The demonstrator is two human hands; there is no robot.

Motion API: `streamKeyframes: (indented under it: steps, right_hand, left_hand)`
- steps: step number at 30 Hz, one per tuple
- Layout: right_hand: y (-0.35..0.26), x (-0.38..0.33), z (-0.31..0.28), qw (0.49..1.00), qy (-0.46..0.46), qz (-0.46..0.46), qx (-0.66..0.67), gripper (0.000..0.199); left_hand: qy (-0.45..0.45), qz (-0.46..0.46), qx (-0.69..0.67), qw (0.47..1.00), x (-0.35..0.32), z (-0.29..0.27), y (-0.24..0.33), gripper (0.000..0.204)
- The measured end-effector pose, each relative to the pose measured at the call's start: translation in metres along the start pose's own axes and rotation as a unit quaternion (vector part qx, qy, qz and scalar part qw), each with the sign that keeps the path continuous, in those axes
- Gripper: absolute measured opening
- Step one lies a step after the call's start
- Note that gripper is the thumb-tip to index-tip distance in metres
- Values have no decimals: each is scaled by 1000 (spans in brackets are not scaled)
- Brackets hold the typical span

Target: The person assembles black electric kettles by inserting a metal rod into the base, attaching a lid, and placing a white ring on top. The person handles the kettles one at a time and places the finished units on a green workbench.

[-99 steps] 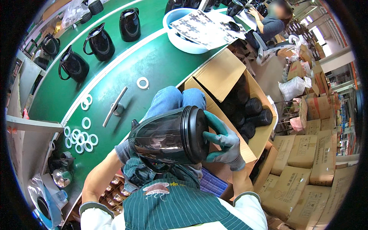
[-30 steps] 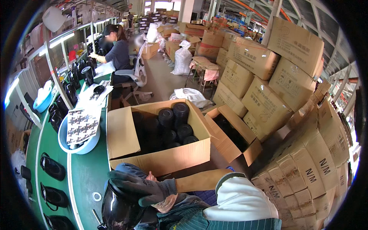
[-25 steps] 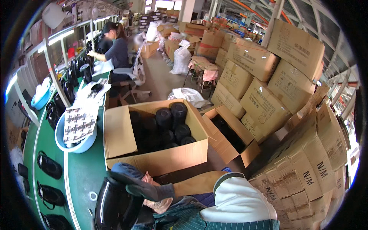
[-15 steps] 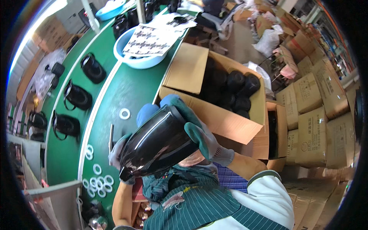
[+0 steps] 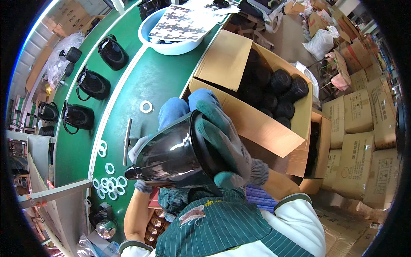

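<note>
The right hand (image 5: 234, 147) grips the black jug (image 5: 167, 156), partly masking its wide end; the left hand (image 5: 139, 149) is mostly hidden behind, its grip impossible to tell.

A long workbench with a smooth green top (image 5: 165, 81) runs up the left side, appearing curved in the fisheye view, with a narrow white strip (image 5: 112, 105) along its length. Light gleams on the green surface, and a bright bluish-white band (image 5: 31, 34) edges the upper left. A pale grey flat bar (image 5: 62, 193) juts in at lower left. Beyond the bench, a grey chair (image 5: 272, 21) stands on a dull grey-brown floor (image 5: 291, 36). Sealed brown cardboard cartons (image 5: 357, 160) stack up at right, below a bulging white sack (image 5: 320, 46).
</note>
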State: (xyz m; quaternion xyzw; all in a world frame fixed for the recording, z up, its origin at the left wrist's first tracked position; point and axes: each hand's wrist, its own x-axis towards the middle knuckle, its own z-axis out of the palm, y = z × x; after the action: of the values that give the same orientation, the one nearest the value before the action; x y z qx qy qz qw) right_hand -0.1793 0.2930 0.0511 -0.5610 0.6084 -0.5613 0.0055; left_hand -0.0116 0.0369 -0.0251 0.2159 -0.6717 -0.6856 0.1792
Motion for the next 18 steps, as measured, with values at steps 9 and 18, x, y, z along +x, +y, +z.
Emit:
streamKeyframes:
  steps: [9, 18]
  right_hand:
    - [85, -101, 63, 922, 149, 163, 319, 76]
    - [122, -116, 25, 786, 188, 346, 477, 82]
  left_hand:
    - [8, 243, 315, 917, 13, 11, 70, 28]
    - [-198, 189, 172, 946, 12, 67, 139, 74]
